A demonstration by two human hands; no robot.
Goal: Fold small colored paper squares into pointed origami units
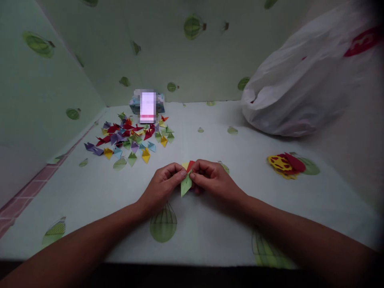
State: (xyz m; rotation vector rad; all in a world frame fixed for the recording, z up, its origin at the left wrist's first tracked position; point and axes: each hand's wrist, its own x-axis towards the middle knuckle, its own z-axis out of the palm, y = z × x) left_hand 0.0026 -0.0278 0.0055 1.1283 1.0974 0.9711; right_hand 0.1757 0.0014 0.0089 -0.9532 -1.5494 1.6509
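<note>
Between my two hands is a small light-green folded paper (186, 186), its pointed end hanging down toward me. My left hand (165, 180) pinches its left side with thumb and fingers. On the other side my right hand (214, 180) is closed on it too, the thumb pressing near the top. Just behind the fingertips, red paper (191, 164) and a bit of yellow paper show; whether they lie on the table or are held, I cannot tell. Part of the fold is hidden by my fingers.
Many-coloured folded paper pieces (129, 138) lie heaped at the back left, before a lit, blurred screen (148, 106) leaning on a box. A white plastic bag (288, 88) stands at the back right. Yellow and red cut-outs (285, 164) lie on the balloon-patterned table cover (204, 232).
</note>
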